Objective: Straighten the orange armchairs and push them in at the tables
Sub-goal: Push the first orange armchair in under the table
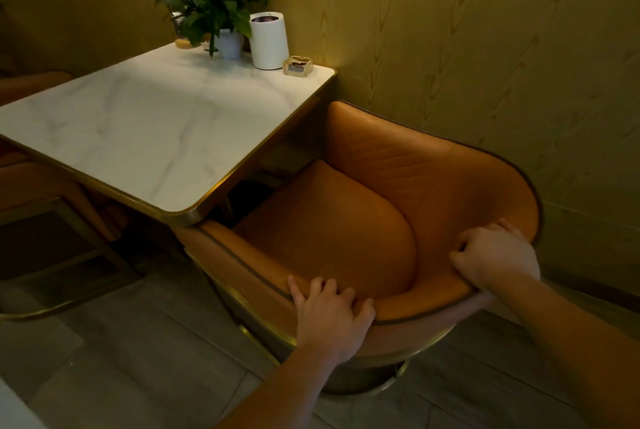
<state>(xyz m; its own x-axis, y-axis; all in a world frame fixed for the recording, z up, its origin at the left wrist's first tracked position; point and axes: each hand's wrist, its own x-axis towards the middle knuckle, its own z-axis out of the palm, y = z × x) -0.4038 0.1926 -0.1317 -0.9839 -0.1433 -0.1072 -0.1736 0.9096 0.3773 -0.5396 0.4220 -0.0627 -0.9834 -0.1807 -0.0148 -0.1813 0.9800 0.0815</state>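
We've got left hand (330, 311) and right hand (497, 255) both clamped on the padded orange leather armchair's (346, 220) curved back rim — looks heavy, brass base, so shove low and square toward the white marble-top table (149, 123).

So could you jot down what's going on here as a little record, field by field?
chair: orange armchair, front edge at the table, seat still showing
left hand: gripping the backrest rim
right hand: gripping the backrest rim, nearer the wall
table: white marble top, gold edge
on table: potted plant, white canister, glass ashtray
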